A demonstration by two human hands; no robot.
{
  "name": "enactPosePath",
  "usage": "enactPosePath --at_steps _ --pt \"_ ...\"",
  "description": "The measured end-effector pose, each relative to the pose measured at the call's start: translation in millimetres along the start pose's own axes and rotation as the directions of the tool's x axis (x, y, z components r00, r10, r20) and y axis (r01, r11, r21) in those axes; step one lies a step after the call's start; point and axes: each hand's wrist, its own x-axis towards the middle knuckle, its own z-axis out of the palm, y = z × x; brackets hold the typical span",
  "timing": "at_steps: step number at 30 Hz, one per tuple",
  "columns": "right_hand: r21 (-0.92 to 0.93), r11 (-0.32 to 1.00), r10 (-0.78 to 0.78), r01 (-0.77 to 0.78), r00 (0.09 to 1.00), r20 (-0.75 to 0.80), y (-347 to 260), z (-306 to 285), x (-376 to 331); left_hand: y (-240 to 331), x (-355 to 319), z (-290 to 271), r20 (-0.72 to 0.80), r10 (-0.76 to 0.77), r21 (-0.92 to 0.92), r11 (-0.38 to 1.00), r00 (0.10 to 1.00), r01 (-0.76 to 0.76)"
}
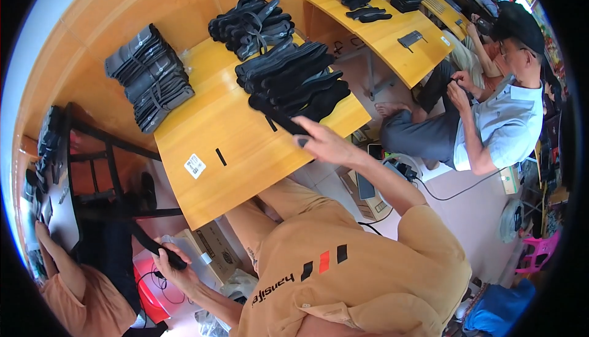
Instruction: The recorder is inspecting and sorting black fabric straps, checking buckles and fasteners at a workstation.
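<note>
My right hand [323,142] reaches out over the front edge of a wooden table [245,153]. Its fingers close on a long black shoe insole [281,121] at the bottom of a heap of black insoles [294,79]. My left hand [170,266] hangs low beside the table, gripping a narrow black strip [150,243] above an open cardboard box [211,248]. Two more stacks of black insoles lie on the table, a bundled stack [150,76] at the left and a further stack [251,24] at the back.
A small black piece [221,156] and a white label [195,166] lie on the table. At the right, a seated person [497,116] in a light shirt and black cap handles something dark beside a second wooden table [392,36]. Another person's shoulder [67,288] shows at lower left by a dark rack [92,171].
</note>
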Motion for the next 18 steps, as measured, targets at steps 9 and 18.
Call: enactPosePath --at_steps 9,18 --pt "-0.531 0.826 -0.404 0.187 0.854 -0.329 13 -62 91 -42 -20 69 0.132 -0.233 -0.222 0.94 0.963 0.258" --pt "-0.765 0.637 -0.542 0.093 0.76 -0.358 -2 -94 155 -41 -28 62 0.256 -0.297 -0.156 0.926 0.92 0.343"
